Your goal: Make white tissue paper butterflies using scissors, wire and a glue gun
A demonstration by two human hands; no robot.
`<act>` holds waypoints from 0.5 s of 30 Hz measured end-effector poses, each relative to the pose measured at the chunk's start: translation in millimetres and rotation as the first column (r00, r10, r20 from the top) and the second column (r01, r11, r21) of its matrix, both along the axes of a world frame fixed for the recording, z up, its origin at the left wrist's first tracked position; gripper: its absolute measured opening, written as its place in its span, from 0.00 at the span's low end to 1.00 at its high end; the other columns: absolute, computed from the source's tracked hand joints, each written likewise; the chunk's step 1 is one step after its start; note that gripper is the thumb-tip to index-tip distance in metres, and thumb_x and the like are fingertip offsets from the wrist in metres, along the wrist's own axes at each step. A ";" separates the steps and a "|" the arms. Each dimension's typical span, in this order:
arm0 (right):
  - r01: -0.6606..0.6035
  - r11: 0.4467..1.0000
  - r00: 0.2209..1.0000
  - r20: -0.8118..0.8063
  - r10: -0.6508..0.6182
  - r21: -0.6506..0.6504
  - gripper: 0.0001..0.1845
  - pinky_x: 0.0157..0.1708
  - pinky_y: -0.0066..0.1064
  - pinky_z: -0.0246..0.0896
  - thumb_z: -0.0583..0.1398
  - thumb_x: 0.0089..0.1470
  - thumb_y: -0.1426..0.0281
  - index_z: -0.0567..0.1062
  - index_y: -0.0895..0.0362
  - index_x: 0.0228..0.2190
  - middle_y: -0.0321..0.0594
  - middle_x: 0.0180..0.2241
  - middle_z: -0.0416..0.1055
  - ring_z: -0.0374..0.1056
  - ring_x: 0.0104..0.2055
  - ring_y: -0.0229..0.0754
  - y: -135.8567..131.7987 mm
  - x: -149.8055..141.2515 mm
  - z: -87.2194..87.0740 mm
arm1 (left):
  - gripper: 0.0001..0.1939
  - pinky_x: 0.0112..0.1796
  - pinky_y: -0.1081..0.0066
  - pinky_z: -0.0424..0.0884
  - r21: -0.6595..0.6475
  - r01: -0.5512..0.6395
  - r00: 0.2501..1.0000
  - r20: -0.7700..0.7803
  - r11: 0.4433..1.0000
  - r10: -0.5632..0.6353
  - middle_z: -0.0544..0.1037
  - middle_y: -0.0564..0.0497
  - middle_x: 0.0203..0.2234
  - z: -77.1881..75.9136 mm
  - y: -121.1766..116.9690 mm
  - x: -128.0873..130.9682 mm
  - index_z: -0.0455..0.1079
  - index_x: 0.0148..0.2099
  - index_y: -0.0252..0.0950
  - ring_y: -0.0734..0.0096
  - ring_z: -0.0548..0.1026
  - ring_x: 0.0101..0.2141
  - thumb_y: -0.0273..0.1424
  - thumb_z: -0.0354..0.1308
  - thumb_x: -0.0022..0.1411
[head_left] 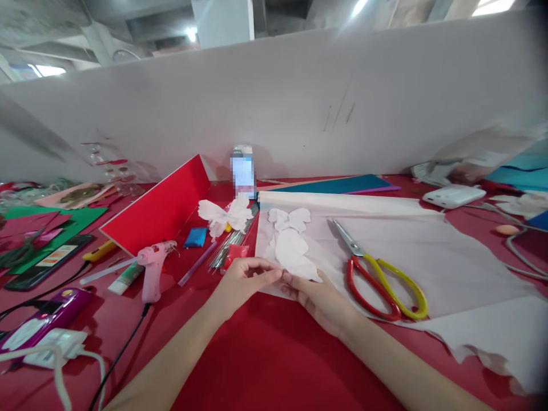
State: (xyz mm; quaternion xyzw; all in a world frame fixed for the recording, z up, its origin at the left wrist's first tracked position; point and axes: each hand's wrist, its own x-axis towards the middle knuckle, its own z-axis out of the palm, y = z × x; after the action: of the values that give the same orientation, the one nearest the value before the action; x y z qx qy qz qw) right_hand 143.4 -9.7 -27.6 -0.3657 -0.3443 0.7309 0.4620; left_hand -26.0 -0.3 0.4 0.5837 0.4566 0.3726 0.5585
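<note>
Right around the middle of the front edge of the red-covered surface (278,359), the left hand (244,283) and right hand (319,302) are close together, fingertips meeting at the lower tip of a white paper petal cutout (291,248). Too small to tell if they're actually pinching anything. The cutout lies on a big pale pink tissue sheet (428,262), its long axis running from the hands up and left toward the back edge. Just to the right, steel scissors with red and yellow handles (377,279) sit on the sheet, blades pointing up-left. Over to the left there's a pink hot glue gun (154,268), near a propped-up red card (156,205), with a white paper flower (225,214) by the card's right end.
</note>
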 end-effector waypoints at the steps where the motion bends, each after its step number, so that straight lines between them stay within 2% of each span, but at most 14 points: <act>1: 0.010 1.000 1.000 0.030 -0.011 0.010 0.14 0.43 0.35 0.63 0.70 0.40 0.66 0.76 0.58 0.30 0.41 0.33 0.75 0.70 0.37 0.41 -1.2 -0.1 0.4 | 0.12 0.40 0.69 0.67 0.020 0.004 1.000 -0.024 1.000 -0.004 0.79 0.49 0.31 0.3 -0.1 0.3 0.76 0.34 0.36 0.66 0.74 0.37 0.40 0.61 0.54; 5: 0.021 0.994 0.991 0.130 -0.035 0.106 0.14 0.47 0.41 0.62 0.69 0.42 0.64 0.76 0.54 0.32 0.41 0.34 0.75 0.70 0.41 0.46 -7.3 -0.7 1.0 | 0.10 0.38 0.71 0.66 0.061 0.017 0.991 -0.131 0.998 -0.009 0.78 0.52 0.29 2.3 -2.1 1.9 0.74 0.31 0.37 0.69 0.73 0.33 0.38 0.58 0.57; 7: 0.083 0.993 0.979 0.180 -0.098 0.086 0.15 0.47 0.42 0.62 0.69 0.40 0.63 0.74 0.53 0.32 0.41 0.35 0.76 0.70 0.42 0.49 -9.8 -1.7 1.0 | 0.10 0.36 0.71 0.66 0.064 0.014 0.984 -0.178 0.998 -0.002 0.78 0.52 0.29 3.8 -3.5 1.8 0.74 0.32 0.37 0.69 0.73 0.33 0.37 0.58 0.56; 11: 0.224 0.974 0.937 0.282 -0.205 -0.036 0.20 0.47 0.44 0.63 0.71 0.36 0.63 0.71 0.53 0.31 0.42 0.38 0.75 0.69 0.46 0.52 -13.1 -4.9 2.4 | 0.10 0.37 0.70 0.66 0.075 0.021 0.973 -0.232 0.997 -0.003 0.78 0.51 0.31 5.9 -5.8 -0.4 0.75 0.34 0.37 0.67 0.73 0.35 0.38 0.58 0.57; 15: 0.244 0.968 0.905 0.347 -0.246 0.049 0.20 0.47 0.45 0.62 0.70 0.37 0.63 0.71 0.52 0.33 0.42 0.36 0.75 0.69 0.45 0.54 -13.8 -5.8 4.7 | 0.10 0.35 0.71 0.66 0.103 0.006 0.971 -0.237 0.995 0.019 0.79 0.51 0.31 5.7 -5.8 -2.0 0.76 0.33 0.38 0.67 0.73 0.34 0.38 0.58 0.57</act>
State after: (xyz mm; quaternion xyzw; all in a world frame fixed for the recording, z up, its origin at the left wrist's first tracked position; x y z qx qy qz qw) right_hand 137.6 -23.5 -22.9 -0.5294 -0.3741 0.5894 0.4821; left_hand -27.9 -6.0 6.1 0.6507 0.5023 0.3250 0.4677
